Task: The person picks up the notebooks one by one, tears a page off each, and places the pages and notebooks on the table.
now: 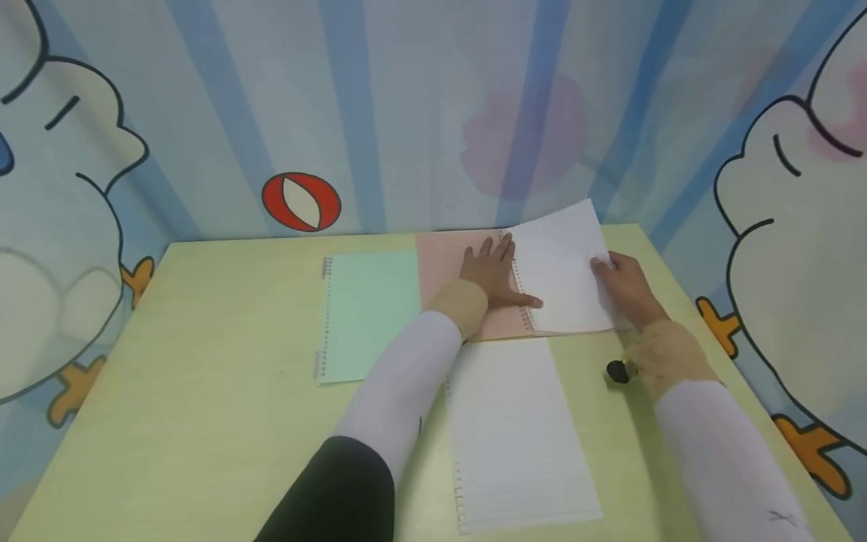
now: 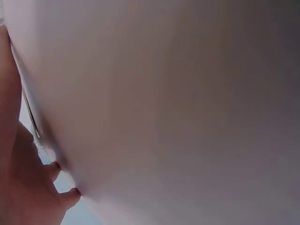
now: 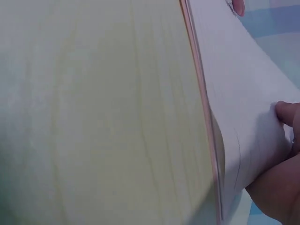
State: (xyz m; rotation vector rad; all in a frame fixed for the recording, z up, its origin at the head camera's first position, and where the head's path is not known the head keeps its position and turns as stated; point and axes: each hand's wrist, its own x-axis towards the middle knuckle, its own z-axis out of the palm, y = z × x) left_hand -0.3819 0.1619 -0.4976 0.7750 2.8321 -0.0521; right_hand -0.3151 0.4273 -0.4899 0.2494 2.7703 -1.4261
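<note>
A spiral notebook lies unfolded at the back of the table, its pink cover (image 1: pixel 440 260) to the left and a white page (image 1: pixel 555 263) to the right. My left hand (image 1: pixel 491 275) rests with spread fingers on the pink cover, its thumb reaching over the spiral binding (image 1: pixel 520 290) onto the page. At the page's right edge, my right hand (image 1: pixel 630 290) pinches the paper between thumb and fingers. That page bends up off the sheets beneath, as the right wrist view shows along the curved paper (image 3: pixel 243 126). The left wrist view holds mostly a blurred pinkish surface.
A mint-green spiral notebook (image 1: pixel 372 316) lies left of the pink one, partly behind my left arm. A loose lined sheet (image 1: pixel 521 436) with a torn perforated edge lies in front, on the pale yellow table (image 1: pixel 223 376). A printed curtain (image 1: pixel 420 113) hangs directly behind.
</note>
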